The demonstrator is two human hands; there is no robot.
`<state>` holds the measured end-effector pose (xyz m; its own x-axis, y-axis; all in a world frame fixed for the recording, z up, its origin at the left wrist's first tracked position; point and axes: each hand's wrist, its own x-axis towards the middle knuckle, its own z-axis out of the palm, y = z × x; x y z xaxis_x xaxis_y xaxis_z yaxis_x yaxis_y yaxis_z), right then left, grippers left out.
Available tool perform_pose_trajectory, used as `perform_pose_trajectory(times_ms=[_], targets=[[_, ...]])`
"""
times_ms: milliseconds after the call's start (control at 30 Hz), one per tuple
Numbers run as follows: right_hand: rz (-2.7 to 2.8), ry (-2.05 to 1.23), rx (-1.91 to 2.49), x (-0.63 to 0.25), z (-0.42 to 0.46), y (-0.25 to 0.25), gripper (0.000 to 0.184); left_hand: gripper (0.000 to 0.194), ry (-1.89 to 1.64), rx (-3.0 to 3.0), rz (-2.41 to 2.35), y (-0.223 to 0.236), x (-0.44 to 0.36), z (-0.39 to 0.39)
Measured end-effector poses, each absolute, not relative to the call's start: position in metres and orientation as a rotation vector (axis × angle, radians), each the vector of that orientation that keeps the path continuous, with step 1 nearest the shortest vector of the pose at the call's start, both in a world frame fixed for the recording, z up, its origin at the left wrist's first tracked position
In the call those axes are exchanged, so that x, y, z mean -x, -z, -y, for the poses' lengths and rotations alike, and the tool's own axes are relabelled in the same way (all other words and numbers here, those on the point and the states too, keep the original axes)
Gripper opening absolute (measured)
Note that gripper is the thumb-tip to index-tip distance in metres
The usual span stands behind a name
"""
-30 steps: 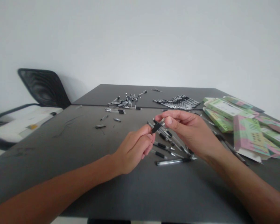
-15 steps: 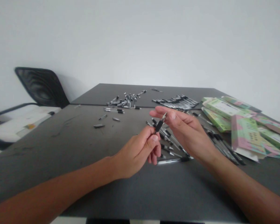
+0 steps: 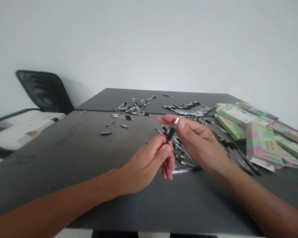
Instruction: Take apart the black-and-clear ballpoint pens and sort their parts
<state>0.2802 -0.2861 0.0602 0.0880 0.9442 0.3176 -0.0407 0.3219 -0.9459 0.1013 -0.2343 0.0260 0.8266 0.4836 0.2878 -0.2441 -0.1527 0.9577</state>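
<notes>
My left hand (image 3: pixel 149 162) is closed around a pen (image 3: pixel 172 131) with a black grip and a shiny metal tip. The pen tilts up and to the right, its lower part hidden in the fingers. At the tip, my right hand (image 3: pixel 198 140) has its thumb against the metal and its fingers stretched out behind it. Beneath the hands lies a loose pile of similar pens (image 3: pixel 180 155), partly covered by them.
Beyond the hands are a neat row of pens (image 3: pixel 188 108) and a heap of pen parts (image 3: pixel 136 106). Several small pieces lie on the dark table (image 3: pixel 72 158). Green and pink cardboard boxes (image 3: pixel 262 142) lie at the right. A black mesh chair (image 3: pixel 46 91) stands left.
My left hand has shifted slightly right and down, and the pen stands a little more upright. My right hand's fingers have moved slightly along the tip.
</notes>
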Motion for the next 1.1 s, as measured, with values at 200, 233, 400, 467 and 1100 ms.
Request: perform_pose_trajectory(times_ms=[200,233,400,467,1100], targets=[[1.259,-0.919,0.988,-0.2808,0.2897,-0.0639,0.023,0.035,-0.626,-1.572,-0.162,-0.026,-0.1012,0.2388],[1.255,-0.899,1.002,-0.2816,0.2887,-0.0636,0.021,0.034,-0.624,-1.575,-0.161,-0.0252,-0.1011,0.2382],[1.176,-0.87,1.01,-0.2819,0.2852,-0.0617,0.019,0.033,-0.626,-1.609,-0.17,-0.0235,-0.1008,0.2382],[1.176,-0.922,0.952,-0.2803,0.2873,-0.0622,0.027,0.033,-0.626,-1.606,-0.183,-0.0244,-0.101,0.2399],[1.202,-1.019,0.968,-0.2757,0.2915,-0.0621,0.031,0.032,-0.653,-1.641,-0.196,-0.0195,-0.1024,0.2349]])
